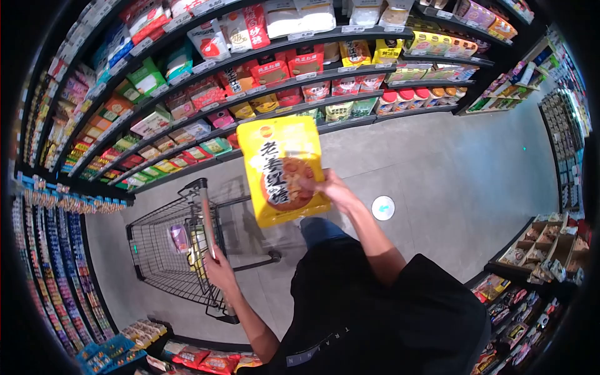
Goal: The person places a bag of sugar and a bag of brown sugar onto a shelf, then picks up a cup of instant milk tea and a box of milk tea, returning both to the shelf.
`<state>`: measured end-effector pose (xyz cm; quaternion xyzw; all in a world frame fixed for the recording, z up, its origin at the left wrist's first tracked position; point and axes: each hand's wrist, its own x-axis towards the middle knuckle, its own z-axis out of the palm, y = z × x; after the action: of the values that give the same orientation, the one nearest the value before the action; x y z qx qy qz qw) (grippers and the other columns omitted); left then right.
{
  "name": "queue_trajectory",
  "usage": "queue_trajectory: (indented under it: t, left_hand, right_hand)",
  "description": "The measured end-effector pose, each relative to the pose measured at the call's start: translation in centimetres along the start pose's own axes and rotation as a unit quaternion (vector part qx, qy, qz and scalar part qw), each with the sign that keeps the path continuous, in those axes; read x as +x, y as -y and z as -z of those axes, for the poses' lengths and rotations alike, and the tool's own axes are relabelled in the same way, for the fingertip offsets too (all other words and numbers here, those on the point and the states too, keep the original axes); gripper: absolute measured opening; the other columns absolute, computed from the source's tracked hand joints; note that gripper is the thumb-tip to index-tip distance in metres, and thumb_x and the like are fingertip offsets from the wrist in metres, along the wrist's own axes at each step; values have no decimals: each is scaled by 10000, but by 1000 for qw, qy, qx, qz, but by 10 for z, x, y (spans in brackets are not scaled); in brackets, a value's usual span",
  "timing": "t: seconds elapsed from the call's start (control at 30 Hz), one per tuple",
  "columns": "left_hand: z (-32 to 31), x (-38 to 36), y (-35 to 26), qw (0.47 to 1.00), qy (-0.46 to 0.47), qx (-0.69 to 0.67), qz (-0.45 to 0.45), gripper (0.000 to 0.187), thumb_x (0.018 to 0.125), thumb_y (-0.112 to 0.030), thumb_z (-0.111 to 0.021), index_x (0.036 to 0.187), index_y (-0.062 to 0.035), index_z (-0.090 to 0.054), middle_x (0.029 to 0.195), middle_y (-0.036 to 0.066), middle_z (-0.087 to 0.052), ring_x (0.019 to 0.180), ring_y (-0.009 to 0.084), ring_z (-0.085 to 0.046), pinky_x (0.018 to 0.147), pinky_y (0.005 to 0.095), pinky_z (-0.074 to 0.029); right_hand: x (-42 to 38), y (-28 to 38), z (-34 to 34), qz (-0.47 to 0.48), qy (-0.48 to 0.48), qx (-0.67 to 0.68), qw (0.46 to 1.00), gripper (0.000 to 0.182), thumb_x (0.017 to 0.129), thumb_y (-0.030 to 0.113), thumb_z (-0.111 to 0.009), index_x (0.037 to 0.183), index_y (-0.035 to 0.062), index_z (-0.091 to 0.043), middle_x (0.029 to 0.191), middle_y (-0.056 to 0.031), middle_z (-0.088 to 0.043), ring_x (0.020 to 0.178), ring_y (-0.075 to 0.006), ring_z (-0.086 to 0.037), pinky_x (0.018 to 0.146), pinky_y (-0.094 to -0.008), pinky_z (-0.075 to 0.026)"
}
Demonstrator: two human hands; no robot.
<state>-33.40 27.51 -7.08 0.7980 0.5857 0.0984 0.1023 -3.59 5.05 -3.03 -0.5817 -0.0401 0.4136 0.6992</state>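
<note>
My right hand (332, 189) grips the right edge of a yellow bag of ginger brown sugar (257, 181), its thumb lying over the front. The bag is raised upright before me, its printed face with dark characters and a round food picture turned to me. My left hand (219, 270) is closed around the handle bar (207, 215) of a black wire shopping cart (169, 275). Inside the cart are a purple package (179, 238) and a yellow package (196, 264), the latter partly hidden by the wires and handle.
Long curved shelves (300, 77) of bagged goods run across the front, with red-lidded jars (405, 101) low on the right. Hanging goods (62, 262) line the left. A bin display (531, 250) stands at right. Grey floor (437, 187) with a round white marker (383, 208) stretches between.
</note>
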Motion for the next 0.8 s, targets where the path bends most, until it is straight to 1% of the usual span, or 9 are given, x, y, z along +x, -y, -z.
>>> queue_trajectory:
  t: [0.1,0.37,0.5,0.53,0.57,0.63,0.67,0.77,0.8]
  left_hand:
    - [7,-39,-21,1000,-19,-7,3,438,957,-507,-461,1011,-98,-608,790,168,-654,698,394,-638,597,505,-467]
    - [6,-102,-66,998,28,-58,11,407,959,-474,-477,1071,-108,-614,796,163,-662,721,387,-645,627,498,-473]
    - [2,-124,-101,993,-5,-119,-29,407,955,-384,-532,1219,-74,-545,863,176,-666,745,354,-653,649,470,-486]
    - [1,-126,-110,992,55,-112,-9,494,942,-333,-569,1318,-29,-468,1038,222,-635,862,362,-643,699,452,-493]
    - [-8,-125,-121,992,59,-113,-12,494,942,-333,-569,1318,-29,-468,1038,222,-635,862,362,-643,699,452,-493]
    - [-22,-121,-147,978,-25,-138,-153,557,929,-300,-594,1363,5,-423,1192,260,-555,1001,398,-595,779,446,-484]
    - [-24,-115,-160,985,13,-98,-142,632,904,-287,-614,1398,24,-372,1240,270,-505,1093,415,-533,871,451,-443]
    - [-44,-101,-212,988,-4,-77,-135,704,863,-291,-641,1420,9,-332,1196,249,-515,1088,410,-517,919,481,-400]
    - [-54,-102,-226,997,-9,-40,-69,766,819,-305,-667,1427,-1,-313,1180,230,-505,1099,403,-488,934,497,-365]
  right_hand:
    - [-17,14,23,28,57,11,998,369,842,244,-732,1101,-8,-658,1047,-77,-682,946,-158,-620,863,-305,-477]
    - [-28,23,74,57,34,41,997,393,856,223,-724,1154,-16,-633,1090,-72,-676,990,-127,-607,889,-284,-466]
    - [-27,36,108,29,37,43,998,390,859,213,-719,1164,-14,-627,1102,-74,-672,1000,-128,-604,884,-286,-471]
    - [-27,38,118,23,36,56,997,392,859,206,-719,1169,-15,-623,1105,-73,-670,997,-130,-606,887,-284,-470]
    - [-26,41,130,16,36,68,997,394,858,199,-719,1174,-15,-620,1109,-72,-669,995,-132,-607,890,-282,-470]
    - [-22,51,155,7,21,38,999,362,864,234,-719,1154,28,-651,1035,-26,-685,941,-109,-599,853,-269,-462]
    - [-19,59,167,3,11,21,1000,382,864,249,-722,1164,26,-647,1042,-33,-685,944,-109,-602,854,-271,-465]
    - [-7,71,208,-21,-22,-25,999,437,858,296,-732,1183,19,-639,1066,-61,-687,961,-114,-610,862,-273,-471]
    - [-1,75,223,-20,13,5,1000,444,863,279,-727,1191,-1,-622,1088,-75,-680,980,-128,-615,879,-276,-476]
